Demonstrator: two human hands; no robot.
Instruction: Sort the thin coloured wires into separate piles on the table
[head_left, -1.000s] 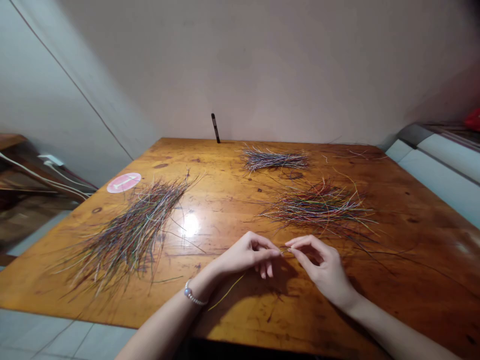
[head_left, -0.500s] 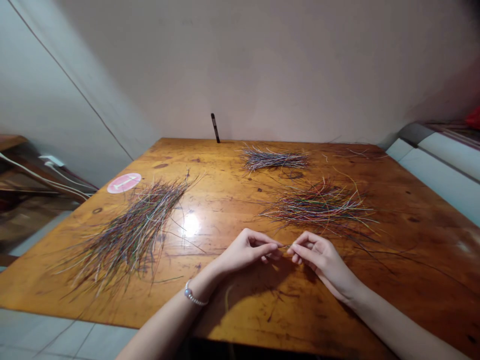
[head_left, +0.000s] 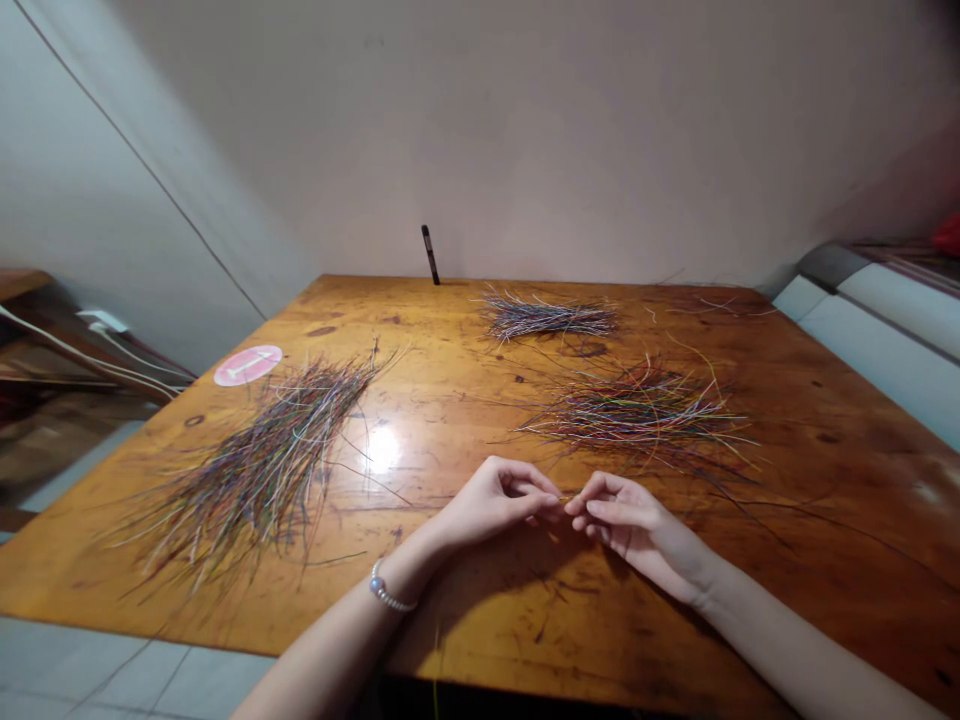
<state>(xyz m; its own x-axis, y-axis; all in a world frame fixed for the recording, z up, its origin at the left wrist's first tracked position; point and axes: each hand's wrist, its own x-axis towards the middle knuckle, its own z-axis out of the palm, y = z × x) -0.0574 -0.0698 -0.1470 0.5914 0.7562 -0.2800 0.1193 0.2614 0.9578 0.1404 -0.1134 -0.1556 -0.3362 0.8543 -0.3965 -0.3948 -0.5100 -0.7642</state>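
My left hand [head_left: 499, 500], with a beaded bracelet at the wrist, is closed in a pinch on a thin yellowish wire [head_left: 568, 498]. Only a short piece of that wire shows between the two hands. Just to the right, my right hand [head_left: 634, 525] has its thumb and fingers curled together at the same short piece, fingertips almost meeting the left ones. A yellow-green strand [head_left: 437, 650] hangs below my left forearm by the table's front edge; whether it belongs to the held wire I cannot tell. Beyond my hands lies a loose pile of coloured wires [head_left: 637, 410].
On the wooden table [head_left: 442, 390] a large wire bundle [head_left: 262, 460] spreads at left, and a smaller bundle [head_left: 551, 318] lies at the back. A pink round label [head_left: 247, 366] is at the left edge. One dark pen [head_left: 430, 255] stands against the wall.
My right hand's fingertips have shifted slightly left and its thumb has drawn back from the wire's end. The yellow strand below my left forearm has swung lower. My left hand stays put.
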